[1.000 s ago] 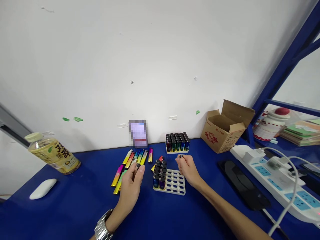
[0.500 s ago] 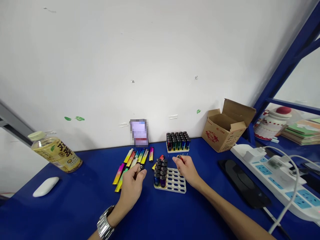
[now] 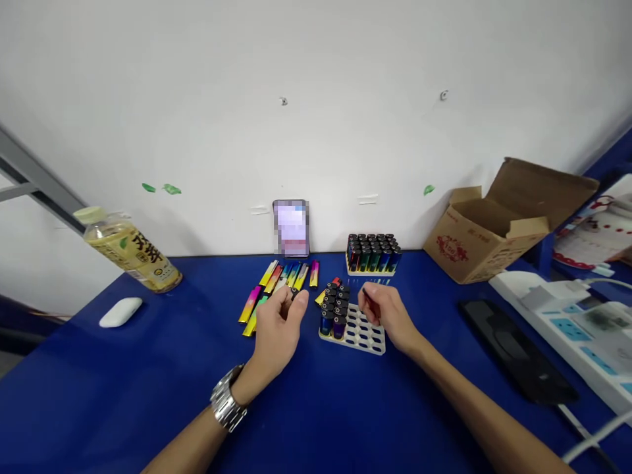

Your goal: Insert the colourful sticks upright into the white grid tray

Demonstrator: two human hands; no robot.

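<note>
My left hand (image 3: 277, 322) is closed around a lighter whose dark end (image 3: 294, 291) shows at the fingertips; the rest of it is hidden. To the right, the fingers of my right hand (image 3: 390, 313) pinch another lighter (image 3: 365, 290), mostly covered by the hand. Between the hands lies a white tray with oval holes (image 3: 364, 337). Several dark-ended lighters (image 3: 326, 321) stand upright in its left part. Loose lighters with bright wraps (image 3: 251, 304) lie flat beyond and beside my left hand. A red and yellow lighter (image 3: 320, 296) lies behind the tray.
A full rack of upright lighters (image 3: 374, 255) stands near the wall, beside an open cardboard box (image 3: 459, 253). A phone (image 3: 291, 227) leans on the wall. A drink bottle (image 3: 135, 253) and white case (image 3: 121, 312) are left; a black phone (image 3: 516, 349) and power strip (image 3: 567, 329) right.
The camera view has shifted, so the scene sits differently in frame. My right hand has turned and lowered slightly toward the tray's right side. My left hand keeps its closed hold.
</note>
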